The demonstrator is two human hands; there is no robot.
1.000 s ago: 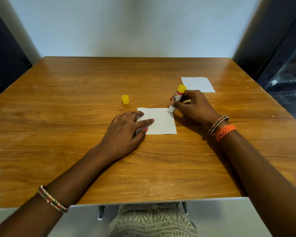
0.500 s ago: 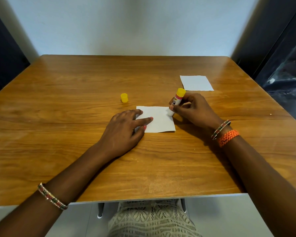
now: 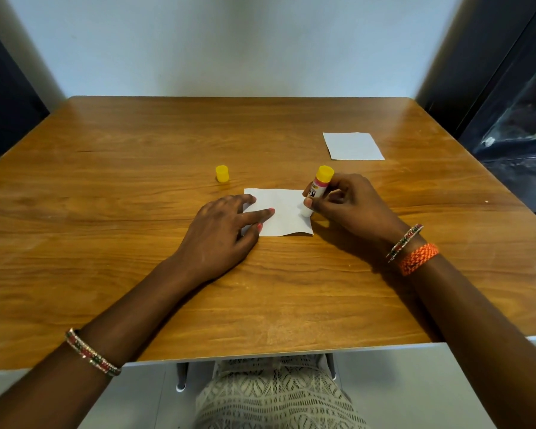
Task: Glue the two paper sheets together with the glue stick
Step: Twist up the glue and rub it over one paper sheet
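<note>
A small white paper sheet (image 3: 287, 212) lies flat in the middle of the wooden table (image 3: 136, 212). My left hand (image 3: 222, 235) rests on its left part, fingers spread, pressing it down. My right hand (image 3: 350, 209) grips a glue stick (image 3: 317, 188) with a yellow end, tilted, its white tip touching the sheet near the right edge. A second white sheet (image 3: 352, 146) lies apart at the back right. The glue stick's yellow cap (image 3: 222, 174) stands on the table behind the near sheet.
The table's front edge (image 3: 260, 354) runs just above my lap. A pale wall stands behind the table. Dark furniture (image 3: 514, 125) flanks the right side, and a dark surface borders the left.
The glue stick's tip has slid down the sheet's right edge toward me, with my right hand following. My left hand has stayed on the sheet.
</note>
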